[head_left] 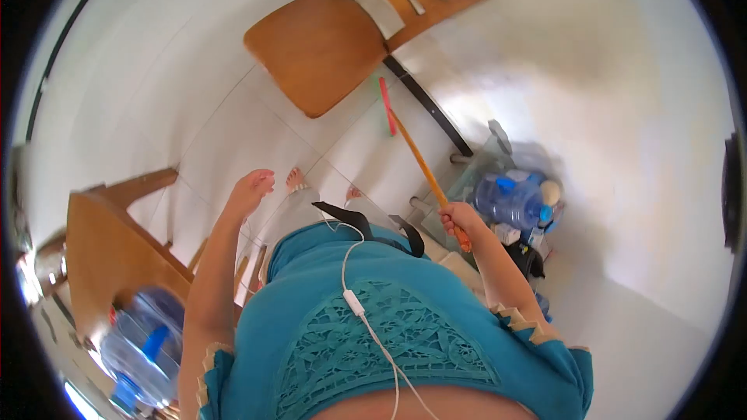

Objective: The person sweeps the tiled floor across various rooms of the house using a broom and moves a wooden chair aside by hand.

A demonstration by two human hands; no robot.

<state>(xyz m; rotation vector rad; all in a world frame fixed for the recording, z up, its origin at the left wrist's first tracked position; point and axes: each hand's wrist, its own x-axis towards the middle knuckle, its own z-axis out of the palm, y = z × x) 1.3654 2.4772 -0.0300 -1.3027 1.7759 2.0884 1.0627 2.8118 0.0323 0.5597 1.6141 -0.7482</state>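
Observation:
My right hand [462,220] is wrapped round the orange-brown wooden handle [422,162] of a long tool near its end. The handle slants up and to the left to a narrow red and green head [387,106], which is over the tiled floor beside the chair. My left hand [253,188] is raised on the left, away from the handle, with its fingers loosely curled and apart and nothing seen in them.
A wooden chair [323,47] stands ahead by the wall. On the right, a glass-sided stand [476,175] holds a blue water jug [510,201] and other items. At left are a wooden table [101,249] and another water jug [148,346]. A white cable [345,264] hangs down my front.

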